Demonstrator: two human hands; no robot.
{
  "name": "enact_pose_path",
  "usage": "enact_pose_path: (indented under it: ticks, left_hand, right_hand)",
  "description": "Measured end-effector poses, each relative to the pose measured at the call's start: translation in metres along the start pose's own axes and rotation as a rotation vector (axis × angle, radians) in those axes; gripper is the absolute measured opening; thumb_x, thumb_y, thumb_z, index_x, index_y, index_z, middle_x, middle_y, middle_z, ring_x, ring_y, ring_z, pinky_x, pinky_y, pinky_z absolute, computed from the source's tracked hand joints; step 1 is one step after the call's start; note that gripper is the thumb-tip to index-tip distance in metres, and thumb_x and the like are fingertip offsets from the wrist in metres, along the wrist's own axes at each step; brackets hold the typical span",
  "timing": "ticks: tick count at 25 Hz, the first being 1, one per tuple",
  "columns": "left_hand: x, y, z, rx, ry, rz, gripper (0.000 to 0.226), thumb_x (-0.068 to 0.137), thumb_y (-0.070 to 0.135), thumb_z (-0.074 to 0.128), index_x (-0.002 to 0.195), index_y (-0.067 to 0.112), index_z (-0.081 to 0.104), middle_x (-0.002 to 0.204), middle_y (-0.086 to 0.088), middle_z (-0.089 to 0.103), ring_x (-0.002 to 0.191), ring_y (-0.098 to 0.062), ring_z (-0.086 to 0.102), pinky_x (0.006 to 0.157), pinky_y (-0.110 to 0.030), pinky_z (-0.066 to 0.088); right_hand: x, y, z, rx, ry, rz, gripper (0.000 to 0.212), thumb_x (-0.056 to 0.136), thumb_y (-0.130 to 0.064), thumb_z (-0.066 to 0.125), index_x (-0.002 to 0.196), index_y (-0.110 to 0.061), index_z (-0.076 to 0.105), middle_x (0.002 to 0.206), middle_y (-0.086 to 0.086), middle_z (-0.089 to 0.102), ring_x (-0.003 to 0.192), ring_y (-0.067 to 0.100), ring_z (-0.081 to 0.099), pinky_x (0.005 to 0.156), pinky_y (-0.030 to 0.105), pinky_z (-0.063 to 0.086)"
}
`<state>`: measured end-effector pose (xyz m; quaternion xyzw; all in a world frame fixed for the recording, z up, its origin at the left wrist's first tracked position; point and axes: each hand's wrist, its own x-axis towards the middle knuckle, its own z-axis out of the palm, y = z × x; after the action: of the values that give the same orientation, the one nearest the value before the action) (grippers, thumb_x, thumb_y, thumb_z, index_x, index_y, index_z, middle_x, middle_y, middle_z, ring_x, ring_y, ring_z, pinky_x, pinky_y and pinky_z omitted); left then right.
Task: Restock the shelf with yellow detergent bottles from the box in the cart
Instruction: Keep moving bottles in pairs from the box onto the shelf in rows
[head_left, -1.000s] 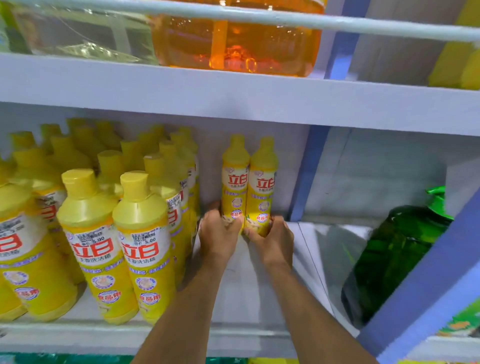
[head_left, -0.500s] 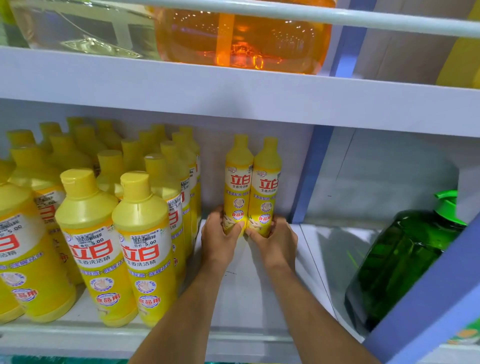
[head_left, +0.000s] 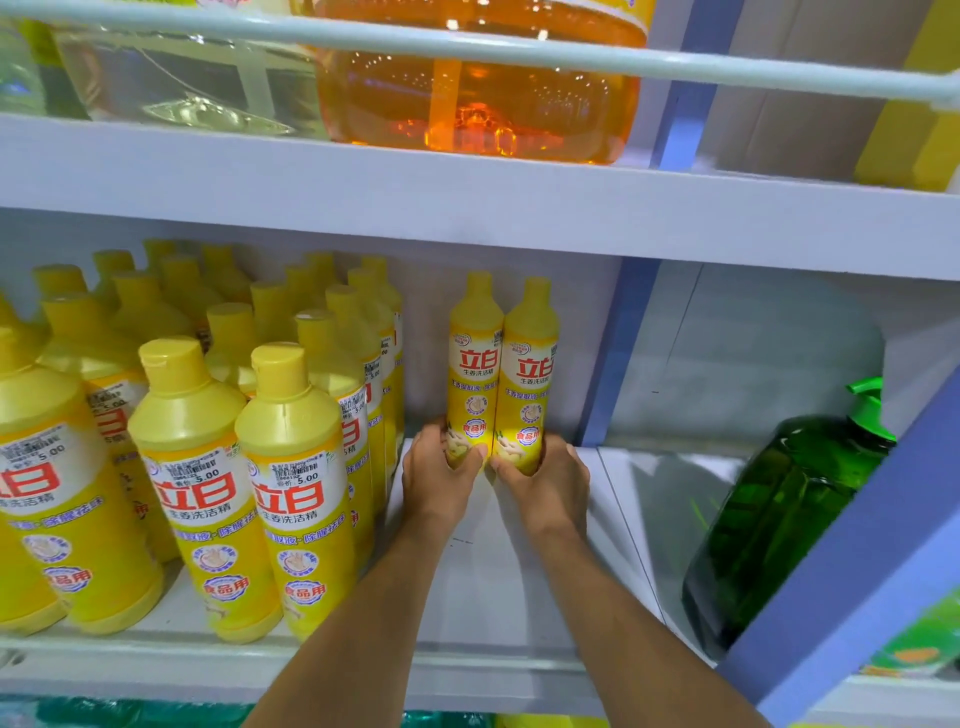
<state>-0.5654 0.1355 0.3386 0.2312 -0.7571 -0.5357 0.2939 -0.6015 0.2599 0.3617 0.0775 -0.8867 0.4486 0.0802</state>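
Two yellow detergent bottles stand upright and touching at the back of the white shelf (head_left: 483, 582). My left hand (head_left: 436, 478) grips the base of the left bottle (head_left: 474, 364). The base of the right bottle (head_left: 530, 374) is wrapped by my right hand (head_left: 545, 483). Several more yellow detergent bottles (head_left: 291, 467) with red lettering and price stickers fill the shelf's left side in rows. The box and the cart are out of view.
A bare strip of shelf runs from the rows to a blue upright (head_left: 613, 353). Beyond it stands a large green pump bottle (head_left: 779, 519). The upper shelf (head_left: 467, 202) holds a big orange jug (head_left: 478, 93) behind a white rail (head_left: 519, 54).
Both hands still hold the two bottles at the shelf back. The view has shifted slightly; the bottles stand a touch further back and more upright.
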Motion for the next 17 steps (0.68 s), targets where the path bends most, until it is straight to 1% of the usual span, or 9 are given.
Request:
enact_pose_path:
  ticks: [3, 4, 5, 7, 8, 10, 12, 14, 17]
  left_hand:
    - [-0.013, 0.009, -0.007, 0.112, -0.016, -0.053, 0.050, 0.083, 0.032, 0.078, 0.123, 0.010, 0.058, 0.122, -0.009, 0.067, 0.112, -0.027, 0.064, 0.095, -0.044, 0.056]
    - [-0.022, 0.016, -0.012, 0.181, -0.037, -0.043, 0.046, 0.085, 0.033, 0.076, 0.122, 0.010, 0.059, 0.120, -0.010, 0.066, 0.112, -0.028, 0.062, 0.094, -0.042, 0.054]
    - [-0.031, 0.021, -0.017, 0.259, -0.070, -0.009, 0.043, 0.087, 0.034, 0.073, 0.121, 0.011, 0.060, 0.119, -0.010, 0.066, 0.112, -0.029, 0.061, 0.093, -0.041, 0.053]
    - [-0.054, 0.035, -0.031, 0.452, -0.198, 0.052, 0.046, 0.089, 0.037, 0.068, 0.128, 0.015, 0.057, 0.125, -0.010, 0.061, 0.120, -0.030, 0.056, 0.097, -0.042, 0.049]
    - [-0.065, 0.046, -0.039, 0.572, -0.270, 0.083, 0.048, 0.092, 0.038, 0.065, 0.132, 0.016, 0.052, 0.129, -0.009, 0.056, 0.124, -0.029, 0.053, 0.101, -0.042, 0.047]
    - [-0.089, 0.069, -0.057, 0.833, -0.383, 0.189, 0.053, 0.096, 0.044, 0.058, 0.138, 0.016, 0.044, 0.135, -0.008, 0.049, 0.129, -0.028, 0.046, 0.103, -0.042, 0.043]
    - [-0.112, 0.094, -0.074, 1.015, -0.465, 0.285, 0.057, 0.096, 0.051, 0.055, 0.138, 0.014, 0.043, 0.137, -0.010, 0.049, 0.128, -0.031, 0.046, 0.102, -0.043, 0.045]
    - [-0.133, 0.113, -0.092, 1.111, -0.529, 0.338, 0.059, 0.095, 0.054, 0.054, 0.136, 0.012, 0.044, 0.137, -0.011, 0.050, 0.128, -0.033, 0.047, 0.103, -0.044, 0.044]
    - [-0.166, 0.129, -0.124, 1.204, -0.557, 0.426, 0.061, 0.095, 0.056, 0.052, 0.136, 0.012, 0.044, 0.137, -0.012, 0.051, 0.127, -0.034, 0.047, 0.102, -0.045, 0.043]
  right_hand:
    - [-0.008, 0.000, -0.013, -0.008, -0.101, -0.019, 0.064, 0.070, -0.059, 0.083, 0.117, -0.022, 0.059, 0.111, -0.001, 0.060, 0.099, 0.021, 0.060, 0.075, 0.028, 0.045]
    - [-0.013, 0.001, -0.019, -0.044, -0.146, -0.040, 0.064, 0.073, -0.058, 0.080, 0.121, -0.022, 0.057, 0.116, 0.000, 0.059, 0.104, 0.023, 0.060, 0.077, 0.030, 0.045]
    - [-0.018, 0.002, -0.027, -0.103, -0.186, -0.070, 0.062, 0.076, -0.057, 0.077, 0.124, -0.024, 0.055, 0.122, 0.001, 0.058, 0.111, 0.025, 0.059, 0.081, 0.032, 0.047]
    - [-0.031, 0.000, -0.047, -0.261, -0.274, -0.135, 0.058, 0.082, -0.055, 0.069, 0.130, -0.028, 0.052, 0.130, 0.001, 0.054, 0.123, 0.025, 0.053, 0.093, 0.035, 0.047]
    - [-0.037, -0.003, -0.058, -0.347, -0.324, -0.180, 0.059, 0.084, -0.056, 0.066, 0.134, -0.029, 0.049, 0.132, 0.001, 0.052, 0.126, 0.026, 0.050, 0.097, 0.037, 0.046]
    - [-0.055, -0.012, -0.083, -0.502, -0.410, -0.275, 0.065, 0.087, -0.057, 0.062, 0.141, -0.025, 0.044, 0.136, 0.004, 0.051, 0.130, 0.027, 0.045, 0.103, 0.038, 0.043]
    - [-0.075, -0.023, -0.105, -0.606, -0.438, -0.338, 0.071, 0.089, -0.058, 0.059, 0.144, -0.017, 0.041, 0.140, 0.007, 0.048, 0.132, 0.029, 0.042, 0.106, 0.039, 0.041]
    - [-0.099, -0.033, -0.126, -0.645, -0.425, -0.371, 0.073, 0.090, -0.059, 0.057, 0.145, -0.013, 0.040, 0.144, 0.010, 0.046, 0.134, 0.031, 0.041, 0.108, 0.041, 0.041]
    - [-0.139, -0.047, -0.151, -0.715, -0.422, -0.382, 0.075, 0.093, -0.059, 0.056, 0.148, -0.011, 0.037, 0.153, 0.013, 0.039, 0.140, 0.033, 0.036, 0.112, 0.046, 0.039]
